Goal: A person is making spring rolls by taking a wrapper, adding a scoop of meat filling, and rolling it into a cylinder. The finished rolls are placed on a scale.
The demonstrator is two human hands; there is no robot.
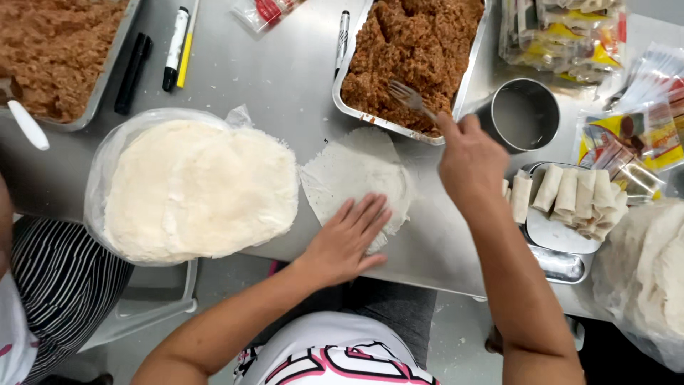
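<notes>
Clear plastic packages printed in yellow and red (645, 132) are lying in a loose heap at the far right of the steel worktop (285, 78), with more of the same stacked behind them at the top right (563, 36). One small clear packet with a red patch (265, 11) is sitting at the top edge, between the two metal trays.

The left hand (349, 239) is lying flat with fingers spread, pressing on a single thin white wrapper (353, 175) at the near edge of the worktop. The right hand (467, 160) is closed around the handle of a fork (410, 96), whose tines are resting in the brown minced filling of the nearer tray (410, 50). A second tray of filling (57, 50) is standing at the top left.

Three markers are lying between the trays. A stack of wrappers in a clear bag (199, 189) is sitting left of the single wrapper. About seven finished rolls (570, 192) are lying in a small metal dish, beside one metal cup (524, 114).
</notes>
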